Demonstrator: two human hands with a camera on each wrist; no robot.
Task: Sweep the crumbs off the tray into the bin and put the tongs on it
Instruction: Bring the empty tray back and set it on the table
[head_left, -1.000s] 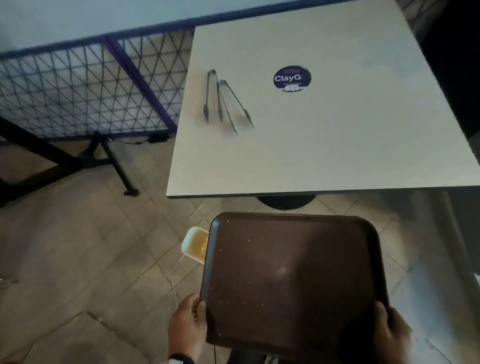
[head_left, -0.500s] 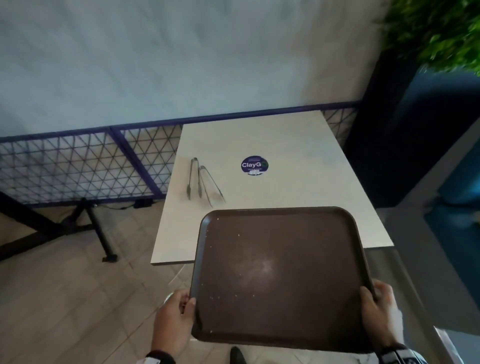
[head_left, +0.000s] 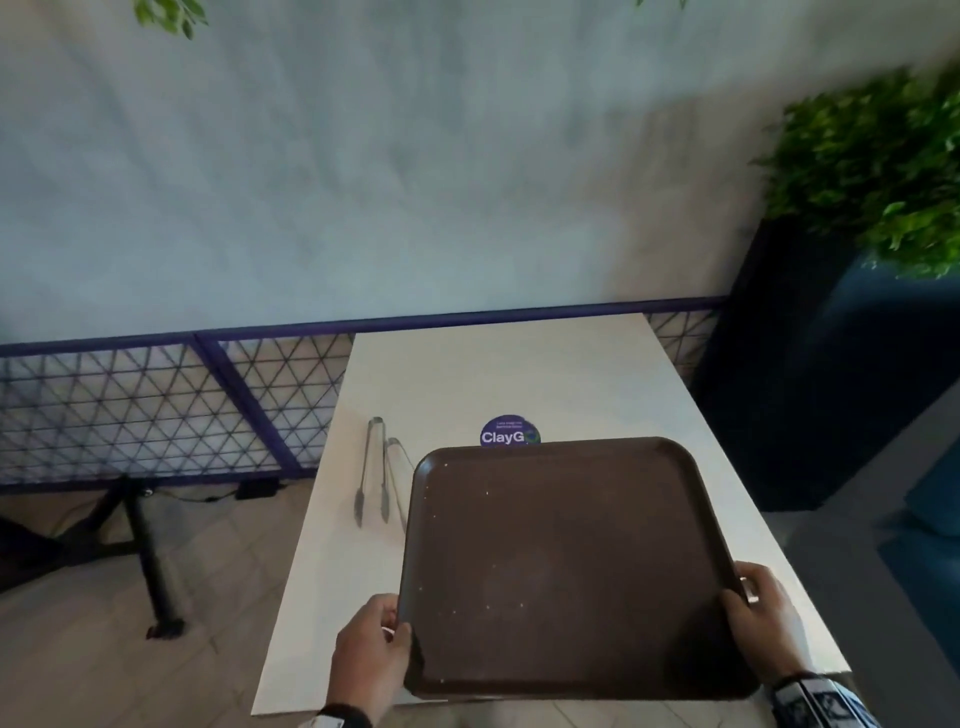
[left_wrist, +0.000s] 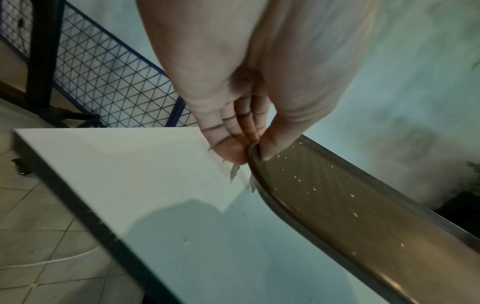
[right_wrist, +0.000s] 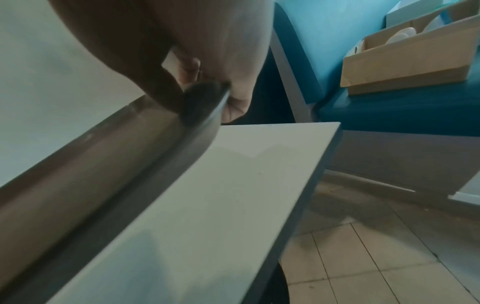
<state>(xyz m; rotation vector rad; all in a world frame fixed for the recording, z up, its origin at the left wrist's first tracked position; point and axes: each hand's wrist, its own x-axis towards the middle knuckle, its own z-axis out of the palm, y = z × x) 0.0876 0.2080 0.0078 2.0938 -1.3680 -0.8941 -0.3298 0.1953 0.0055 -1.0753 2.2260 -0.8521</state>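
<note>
A dark brown tray (head_left: 566, 566) hangs above the white table (head_left: 493, 374), and a few pale crumbs (left_wrist: 314, 188) dot its surface. My left hand (head_left: 371, 652) grips the tray's left rim near the front corner, thumb on top (left_wrist: 270, 148) and fingers beneath. My right hand (head_left: 761, 621) grips the right rim (right_wrist: 207, 115) the same way. Two metal tongs (head_left: 376, 467) lie side by side on the table just left of the tray; the right one is partly hidden behind the tray's edge. No bin is in view.
A round purple sticker (head_left: 509, 434) sits on the table behind the tray. A purple mesh railing (head_left: 156, 405) runs along the wall at left. At right stand a dark planter (head_left: 789, 364) with green foliage, a blue bench and a cardboard box (right_wrist: 405, 59).
The tray has moved forward from over the floor to above the table, now covering part of the sticker. My view has tilted up toward the wall. Both hands keep their grip.
</note>
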